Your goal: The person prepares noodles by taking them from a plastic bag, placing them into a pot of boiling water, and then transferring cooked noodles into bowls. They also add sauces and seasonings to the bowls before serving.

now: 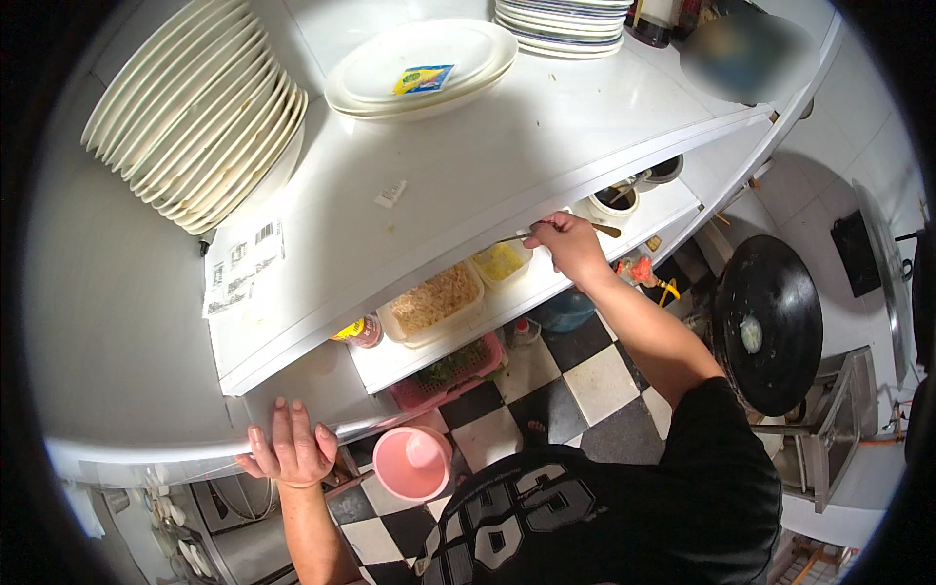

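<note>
My right hand [567, 245] grips a thin metal utensil [608, 230] at the lower shelf [541, 272]. One end of the utensil widens to the right; its other end passes over a plastic tub of yellow chopped food [500, 261] and is partly hidden by the upper shelf. Left of that tub stands a larger plastic container of pale brown shreds [434, 301]. To the right is a white pot of dark sauce [616, 201] with a utensil in it. My left hand [296, 447] rests with fingers spread at the counter's front edge, holding nothing.
The upper shelf [468, 161] overhangs the containers and carries a tall plate stack [197, 117] and oval plates [365, 66]. A black wok [775, 322] is at the right. On the checkered floor stand a pink bucket [398, 475] and a pink basket of greens [486, 355].
</note>
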Action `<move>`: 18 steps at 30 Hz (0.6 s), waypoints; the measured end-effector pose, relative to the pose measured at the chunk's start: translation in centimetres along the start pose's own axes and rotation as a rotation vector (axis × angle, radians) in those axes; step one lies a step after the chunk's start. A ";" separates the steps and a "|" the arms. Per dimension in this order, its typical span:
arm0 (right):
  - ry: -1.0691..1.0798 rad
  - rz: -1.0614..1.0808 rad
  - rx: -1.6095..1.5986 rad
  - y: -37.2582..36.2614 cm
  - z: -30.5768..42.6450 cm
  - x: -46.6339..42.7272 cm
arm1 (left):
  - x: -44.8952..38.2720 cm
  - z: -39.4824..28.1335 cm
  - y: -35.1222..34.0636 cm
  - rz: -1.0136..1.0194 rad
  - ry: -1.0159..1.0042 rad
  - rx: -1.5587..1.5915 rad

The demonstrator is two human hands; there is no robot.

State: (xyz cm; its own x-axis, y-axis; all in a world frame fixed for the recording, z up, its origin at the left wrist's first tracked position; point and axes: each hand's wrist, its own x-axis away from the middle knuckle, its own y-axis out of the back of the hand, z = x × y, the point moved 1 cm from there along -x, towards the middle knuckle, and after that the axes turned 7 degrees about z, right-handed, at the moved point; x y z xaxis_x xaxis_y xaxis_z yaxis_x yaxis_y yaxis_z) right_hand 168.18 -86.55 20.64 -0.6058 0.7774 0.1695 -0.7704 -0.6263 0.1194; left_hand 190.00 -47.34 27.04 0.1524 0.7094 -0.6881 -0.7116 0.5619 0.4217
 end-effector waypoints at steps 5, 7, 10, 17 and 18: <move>0.059 -0.051 -0.029 1.1 1.4 2.0 | -0.5 0.1 0.1 -0.010 -0.003 0.017; 0.072 -0.068 -0.051 1.3 2.0 3.4 | -0.6 0.0 0.3 -0.009 -0.010 0.019; 0.122 -0.100 0.052 1.5 2.5 6.4 | -0.6 0.0 0.4 0.016 0.001 0.004; 0.117 0.002 -0.070 -2.7 1.7 16.4 | 1.1 -0.4 3.9 -0.060 0.103 0.839; 0.107 -0.052 0.024 -4.2 1.1 17.9 | 3.0 -0.9 5.6 -0.116 0.099 0.829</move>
State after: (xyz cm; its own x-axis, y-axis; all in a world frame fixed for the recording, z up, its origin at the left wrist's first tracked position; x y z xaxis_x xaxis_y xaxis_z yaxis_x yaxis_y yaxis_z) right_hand 160.83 -70.05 24.24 -0.5838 0.8099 0.0573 -0.7972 -0.5852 0.1487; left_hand 185.90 -42.43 26.77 0.1047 0.6093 -0.7860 0.0444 0.7867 0.6157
